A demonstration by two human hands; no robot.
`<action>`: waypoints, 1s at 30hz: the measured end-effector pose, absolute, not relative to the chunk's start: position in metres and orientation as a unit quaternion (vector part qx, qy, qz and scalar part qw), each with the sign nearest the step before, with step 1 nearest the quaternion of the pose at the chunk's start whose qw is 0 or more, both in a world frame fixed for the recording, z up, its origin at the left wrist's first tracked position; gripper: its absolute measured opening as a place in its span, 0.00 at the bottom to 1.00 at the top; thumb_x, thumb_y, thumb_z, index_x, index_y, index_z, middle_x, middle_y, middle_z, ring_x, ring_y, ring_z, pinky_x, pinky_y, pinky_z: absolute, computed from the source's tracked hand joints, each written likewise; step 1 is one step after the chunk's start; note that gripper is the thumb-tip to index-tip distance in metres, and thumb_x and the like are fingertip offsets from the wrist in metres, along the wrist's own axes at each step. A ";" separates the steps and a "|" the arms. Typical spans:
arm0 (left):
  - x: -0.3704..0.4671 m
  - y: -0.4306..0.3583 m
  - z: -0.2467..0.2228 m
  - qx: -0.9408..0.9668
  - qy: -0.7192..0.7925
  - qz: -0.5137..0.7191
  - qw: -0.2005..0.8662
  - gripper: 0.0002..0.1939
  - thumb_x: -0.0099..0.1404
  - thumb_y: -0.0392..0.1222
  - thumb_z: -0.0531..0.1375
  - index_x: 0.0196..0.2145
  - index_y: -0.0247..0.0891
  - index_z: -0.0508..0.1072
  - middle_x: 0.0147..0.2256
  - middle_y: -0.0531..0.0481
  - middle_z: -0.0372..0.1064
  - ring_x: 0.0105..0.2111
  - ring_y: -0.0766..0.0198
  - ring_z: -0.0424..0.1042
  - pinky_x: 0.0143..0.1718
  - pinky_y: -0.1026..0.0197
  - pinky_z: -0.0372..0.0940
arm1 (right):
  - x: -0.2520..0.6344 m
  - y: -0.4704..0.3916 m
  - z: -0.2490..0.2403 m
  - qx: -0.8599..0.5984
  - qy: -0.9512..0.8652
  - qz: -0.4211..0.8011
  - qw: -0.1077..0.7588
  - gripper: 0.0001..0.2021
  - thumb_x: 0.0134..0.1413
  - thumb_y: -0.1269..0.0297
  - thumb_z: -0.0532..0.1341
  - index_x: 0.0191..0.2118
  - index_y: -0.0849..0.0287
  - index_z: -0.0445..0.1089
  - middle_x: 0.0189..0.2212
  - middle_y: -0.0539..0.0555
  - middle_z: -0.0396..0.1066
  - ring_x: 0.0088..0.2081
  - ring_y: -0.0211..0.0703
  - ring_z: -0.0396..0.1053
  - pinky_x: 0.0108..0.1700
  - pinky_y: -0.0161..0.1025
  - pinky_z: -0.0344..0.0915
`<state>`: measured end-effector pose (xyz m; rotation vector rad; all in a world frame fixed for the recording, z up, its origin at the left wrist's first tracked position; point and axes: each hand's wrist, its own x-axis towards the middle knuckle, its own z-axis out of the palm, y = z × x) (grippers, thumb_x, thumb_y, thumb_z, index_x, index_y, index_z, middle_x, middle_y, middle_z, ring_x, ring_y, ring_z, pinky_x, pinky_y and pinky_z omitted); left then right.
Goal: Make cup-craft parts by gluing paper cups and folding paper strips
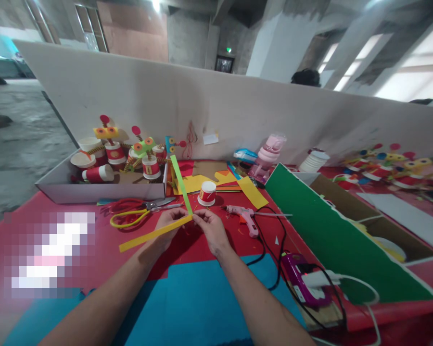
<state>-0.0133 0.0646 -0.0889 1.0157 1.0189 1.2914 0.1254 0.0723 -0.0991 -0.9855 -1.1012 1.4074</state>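
A yellow paper strip [140,240] and a light green paper strip [181,182] meet at one end, forming a corner. My left hand [170,225] pinches them just left of that corner. On the other side, my right hand [210,229] has its thumb and fingers closed on the same joined ends. The yellow strip runs off to the lower left, while the green one points away from me. Beyond my hands a small red and white paper cup [207,194] stands on the red tabletop. Fingertips hide part of the joint.
Yellow-handled scissors [130,219] lie left, a pink glue gun [242,215] right, its black cord trailing to a purple power strip [303,281]. A white box [104,192] holds paper-cup figures. A green-sided box [332,230] stands right. A white partition [140,91] closes off the back.
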 end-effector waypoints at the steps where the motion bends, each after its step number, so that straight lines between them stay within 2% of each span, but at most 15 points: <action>1: -0.013 0.065 -0.089 0.430 0.440 0.546 0.568 0.08 0.46 0.39 0.68 0.24 0.33 0.74 0.20 0.50 0.69 0.20 0.68 0.65 0.22 0.65 0.60 | 0.125 0.072 -0.099 -0.415 -0.464 0.582 0.524 0.14 0.41 0.57 0.68 0.33 0.59 0.73 0.26 0.50 0.73 0.29 0.38 0.68 0.35 0.35 0.65; 7: -0.015 0.066 -0.094 0.414 0.433 0.529 0.602 0.13 0.49 0.45 0.68 0.27 0.32 0.75 0.22 0.50 0.70 0.20 0.66 0.66 0.23 0.63 0.62 | 0.126 0.073 -0.101 -0.428 -0.504 0.527 0.534 0.11 0.45 0.58 0.65 0.33 0.60 0.73 0.27 0.52 0.73 0.30 0.39 0.69 0.36 0.37 0.66; 14: -0.010 0.060 -0.089 0.446 0.416 0.529 0.591 0.15 0.49 0.42 0.68 0.35 0.34 0.76 0.29 0.49 0.72 0.27 0.67 0.67 0.30 0.63 0.64 | 0.126 0.075 -0.104 -0.438 -0.491 0.483 0.578 0.12 0.49 0.56 0.63 0.33 0.60 0.70 0.26 0.51 0.72 0.31 0.40 0.69 0.35 0.35 0.65; 17: -0.009 0.060 -0.089 0.454 0.423 0.534 0.575 0.14 0.50 0.44 0.68 0.34 0.35 0.76 0.30 0.49 0.72 0.28 0.66 0.68 0.31 0.63 0.63 | 0.124 0.074 -0.105 -0.432 -0.501 0.486 0.571 0.12 0.49 0.55 0.62 0.32 0.59 0.69 0.26 0.51 0.72 0.31 0.41 0.69 0.34 0.35 0.65; 22: -0.014 0.065 -0.092 0.445 0.456 0.544 0.546 0.12 0.50 0.45 0.67 0.26 0.33 0.75 0.23 0.51 0.70 0.23 0.67 0.66 0.26 0.65 0.61 | 0.125 0.072 -0.102 -0.422 -0.544 0.494 0.531 0.11 0.49 0.55 0.62 0.31 0.59 0.69 0.25 0.51 0.71 0.30 0.40 0.69 0.33 0.35 0.65; 30: -0.014 0.066 -0.093 0.471 0.481 0.506 0.539 0.13 0.50 0.45 0.67 0.27 0.32 0.76 0.23 0.49 0.72 0.23 0.64 0.68 0.26 0.64 0.61 | 0.128 0.073 -0.105 -0.459 -0.565 0.446 0.521 0.10 0.49 0.56 0.62 0.30 0.58 0.70 0.27 0.51 0.73 0.29 0.41 0.69 0.33 0.36 0.65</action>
